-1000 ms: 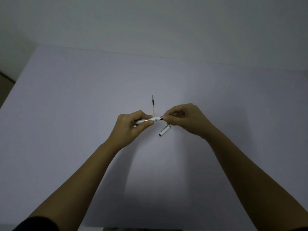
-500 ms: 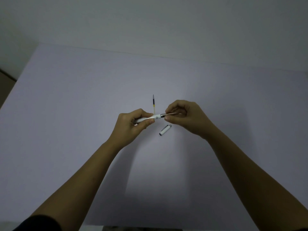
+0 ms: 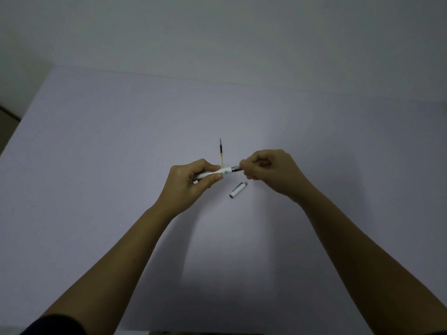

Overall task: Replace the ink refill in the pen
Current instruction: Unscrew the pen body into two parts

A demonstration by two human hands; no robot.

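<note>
Both hands meet right around the middle of the frame, held up over a plain pale table [image 3: 96, 189]. The left hand [image 3: 191, 182] has the white pen barrel [image 3: 212, 174] pinched between thumb and fingers, the barrel running roughly level toward the right of the frame. Its open end has a darker metallic collar [image 3: 235, 168], and that's where the right hand [image 3: 271, 172] comes in — fingertips bunched together on something at the collar end. It's too small and dim to tell whether that's the tip section or the refill itself.

Just below and a bit right of the barrel, the white pen cap [image 3: 238, 190] lies on the table at a slant, not touching either hand.

Above the left hand's thumb there's a loose refill [image 3: 220, 152] lying on the table, pointing straight up the frame — dark ink at the top part, a yellowish band, then clear tube lower down. Its lower end runs behind the barrel from this angle, so can't say if they touch.

Both forearms come up from the bottom corners, and a bit of dark sleeve [image 3: 55, 325] shows at the lower left.
</note>
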